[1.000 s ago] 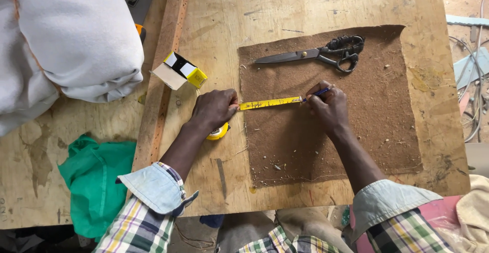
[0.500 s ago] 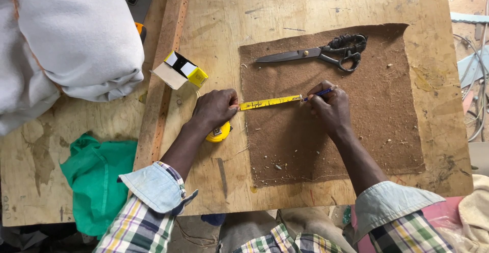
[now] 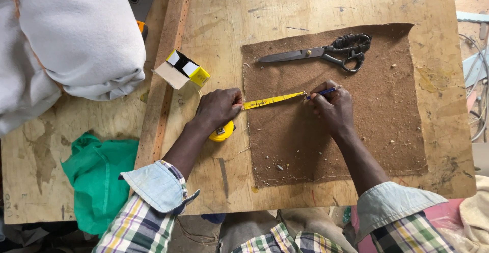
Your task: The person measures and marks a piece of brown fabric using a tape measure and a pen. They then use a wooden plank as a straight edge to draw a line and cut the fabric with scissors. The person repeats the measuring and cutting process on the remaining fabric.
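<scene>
Head view: tape measure [image 3: 274,100] between fingers [image 3: 235,105]

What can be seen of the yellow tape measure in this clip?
The tape measure has a round yellow case lying on the plywood table, mostly hidden under the left hand. Its yellow blade, with dark markings, is pulled out flat rightward across the brown sheet. Its far end reaches the right hand, which holds a blue pen.
</scene>
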